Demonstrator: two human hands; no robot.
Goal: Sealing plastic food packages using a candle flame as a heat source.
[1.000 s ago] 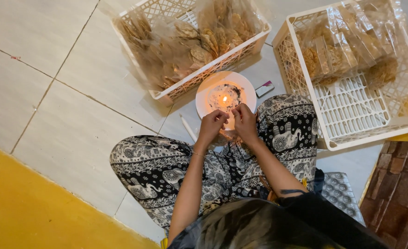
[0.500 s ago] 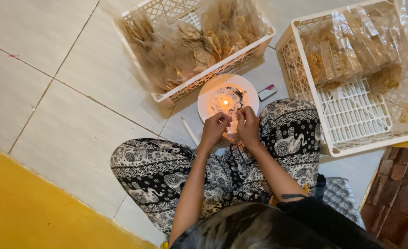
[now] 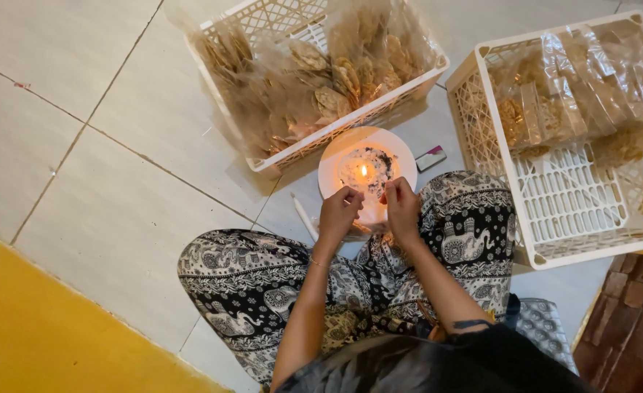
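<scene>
Both hands over candle plate [image 3: 334,156], left hand [image 3: 338,212] and right hand [image 3: 401,207] grip pinching clear packet [image 3: 369,227].

Plate [image 3: 401,149] with lit candle [image 3: 364,172] sits on the floor [image 3: 118,145], just beyond the knees; left hand [image 3: 338,211] and right hand [image 3: 401,207] are side by side at its near edge. Far left of the plate: crate [image 3: 263,156] of bagged crackers; right: second crate [image 3: 554,225], bags in its far half. Small lighter [image 3: 430,158] lies between plate and right crate.

Glossy floor tiles [image 3: 118,218], white plastic crates [image 3: 576,225]
</scene>
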